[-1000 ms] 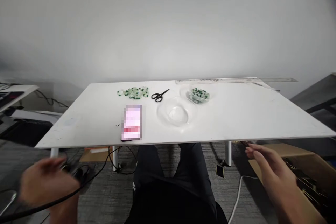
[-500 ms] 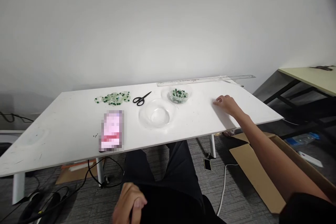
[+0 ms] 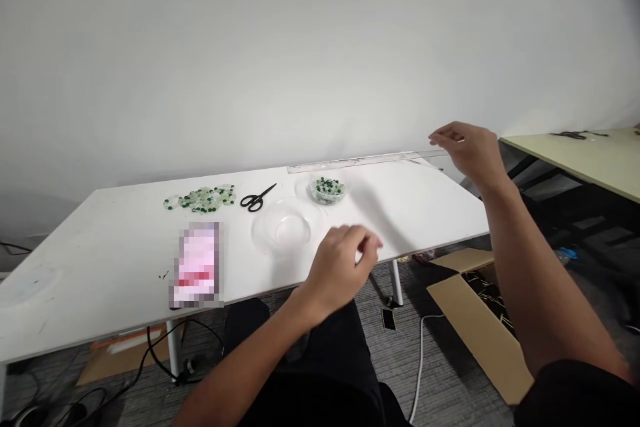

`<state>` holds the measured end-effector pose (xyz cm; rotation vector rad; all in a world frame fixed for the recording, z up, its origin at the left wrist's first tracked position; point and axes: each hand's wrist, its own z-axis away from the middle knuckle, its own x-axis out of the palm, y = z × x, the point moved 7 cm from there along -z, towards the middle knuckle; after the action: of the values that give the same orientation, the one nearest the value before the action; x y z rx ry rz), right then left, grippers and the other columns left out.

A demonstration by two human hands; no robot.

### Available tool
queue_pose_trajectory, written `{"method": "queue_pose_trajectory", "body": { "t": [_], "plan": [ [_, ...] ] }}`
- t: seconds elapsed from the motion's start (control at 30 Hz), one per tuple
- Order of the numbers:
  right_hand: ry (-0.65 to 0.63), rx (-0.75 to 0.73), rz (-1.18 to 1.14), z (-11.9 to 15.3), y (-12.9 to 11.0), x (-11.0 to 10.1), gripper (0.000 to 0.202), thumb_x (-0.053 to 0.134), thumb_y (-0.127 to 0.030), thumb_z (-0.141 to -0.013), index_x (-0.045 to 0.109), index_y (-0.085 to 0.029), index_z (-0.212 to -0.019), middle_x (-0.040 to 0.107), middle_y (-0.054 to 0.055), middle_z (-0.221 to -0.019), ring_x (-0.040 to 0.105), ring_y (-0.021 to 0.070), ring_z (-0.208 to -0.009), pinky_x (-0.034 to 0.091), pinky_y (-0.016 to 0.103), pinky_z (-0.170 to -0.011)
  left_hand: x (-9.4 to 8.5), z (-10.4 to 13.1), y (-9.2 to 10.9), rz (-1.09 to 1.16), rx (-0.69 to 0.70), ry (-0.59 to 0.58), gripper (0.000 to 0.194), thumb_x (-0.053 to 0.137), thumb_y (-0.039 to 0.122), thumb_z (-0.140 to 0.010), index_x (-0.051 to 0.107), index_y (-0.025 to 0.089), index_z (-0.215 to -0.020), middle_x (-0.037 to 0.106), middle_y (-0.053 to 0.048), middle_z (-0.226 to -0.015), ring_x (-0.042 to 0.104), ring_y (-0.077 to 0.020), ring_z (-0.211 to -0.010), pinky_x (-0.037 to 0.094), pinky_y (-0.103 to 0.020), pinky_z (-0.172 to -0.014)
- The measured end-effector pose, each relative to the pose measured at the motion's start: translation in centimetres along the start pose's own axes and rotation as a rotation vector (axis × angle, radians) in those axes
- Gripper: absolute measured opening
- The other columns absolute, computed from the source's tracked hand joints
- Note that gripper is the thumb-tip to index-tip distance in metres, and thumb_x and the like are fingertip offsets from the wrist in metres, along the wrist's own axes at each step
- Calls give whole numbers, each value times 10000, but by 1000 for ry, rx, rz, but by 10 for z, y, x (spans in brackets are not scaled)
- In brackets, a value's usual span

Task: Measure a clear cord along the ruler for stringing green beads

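Observation:
My left hand point(image 3: 343, 263) is raised over the front edge of the white table point(image 3: 370, 233). Its thumb and forefinger are pinched together, and whatever may be between them is too small to make out. Higher up on the right, my right hand point(image 3: 470, 150) hovers above the table's right end with its fingertips drawn together; I cannot make out anything in them. Nearest my left hand lies a clear round plastic dish point(image 3: 287, 228). Behind that, a small clear bowl point(image 3: 327, 199) is full of green and pale beads point(image 3: 328, 185).
A spread of loose beads point(image 3: 200, 199) lies at the back left, beside black scissors point(image 3: 257, 198). A phone point(image 3: 197, 263) with a blurred screen is near the front edge. A clear ruler point(image 3: 345, 161) runs along the back. An open cardboard box point(image 3: 480, 320) stands on the floor.
My left hand has come up from my lap to the table's front edge. My right hand has lifted off the table, up and to the right. The view has shifted slightly.

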<state>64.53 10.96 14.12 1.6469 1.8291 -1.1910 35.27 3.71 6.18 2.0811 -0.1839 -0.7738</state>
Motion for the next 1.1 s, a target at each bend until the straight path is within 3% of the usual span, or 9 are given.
{"method": "queue_pose_trajectory", "body": {
  "t": [0.1, 0.2, 0.23, 0.3, 0.37, 0.47, 0.73, 0.9, 1.1],
  "plan": [
    [5, 6, -187, 3, -19, -18, 272, 501, -407, -860, 627, -172, -913, 659, 69, -819, 569, 138, -713, 408, 280, -643, 5, -64, 3, 65, 16, 73, 203, 410, 324, -921, 536, 202, -1024, 634, -47, -953, 570, -162, -868, 442, -322, -818],
    [-139, 4, -368, 16, -39, -12, 260, 533, -394, -842, 619, -151, -878, 629, 47, -727, 544, 107, -643, 411, 262, -621, 9, -109, -6, 78, -8, 161, 459, 541, 417, -849, 428, 195, -1234, 538, -123, -1223, 533, -213, -1060, 422, -361, -901],
    [-197, 0, -425, 21, -44, -7, 256, 543, -397, -835, 621, -154, -856, 614, 33, -696, 530, 101, -624, 409, 259, -615, 14, -119, -11, 92, -25, 120, 526, 570, 443, -824, 411, 196, -1260, 528, -133, -1243, 531, -225, -1077, 425, -365, -895],
    [-301, 8, -525, 32, -50, 3, 262, 567, -420, -816, 626, -165, -815, 591, 14, -662, 511, 100, -610, 405, 261, -609, 25, -131, -18, 124, -52, -22, 470, 561, 458, -820, 477, 199, -1204, 615, -103, -1097, 580, -209, -977, 444, -345, -834],
    [-363, 33, -582, 41, -49, 10, 282, 586, -452, -795, 635, -174, -794, 587, 10, -664, 507, 107, -617, 405, 270, -613, 26, -133, -23, 131, -51, -96, 297, 496, 423, -855, 582, 200, -1032, 655, -43, -857, 602, -166, -807, 447, -303, -750],
    [-394, 70, -617, 51, -40, 15, 294, 602, -472, -776, 645, -182, -795, 564, 1, -649, 490, 110, -616, 390, 276, -612, 10, -129, -28, 107, -46, -37, 234, 460, 357, -859, 630, 197, -843, 618, -4, -712, 569, -126, -673, 422, -265, -661],
    [-499, 123, -549, 63, -27, 15, 288, 606, -474, -768, 634, -190, -733, 494, -8, -614, 439, 119, -624, 326, 288, -617, -22, -115, -45, 67, -161, -74, 206, 504, 356, -821, 647, 208, -826, 642, -7, -780, 578, -123, -677, 404, -240, -585],
    [-449, 197, -771, 58, -8, 21, 228, 653, -427, -741, 631, -201, -724, 548, 18, -735, 493, 148, -731, 388, 314, -720, -27, -107, -54, 172, -206, -102, 257, 557, 384, -800, 635, 217, -979, 641, -18, -798, 592, -129, -692, 430, -245, -612],
    [-302, 287, -940, 42, 22, 11, 162, 672, -347, -741, 601, -205, -707, 560, 33, -791, 538, 161, -807, 439, 334, -795, -38, -107, -57, 209, -206, -59, 176, 595, 336, -779, 674, 179, -792, 658, -39, -827, 571, -124, -696, 448, -264, -665]
  ]
}}
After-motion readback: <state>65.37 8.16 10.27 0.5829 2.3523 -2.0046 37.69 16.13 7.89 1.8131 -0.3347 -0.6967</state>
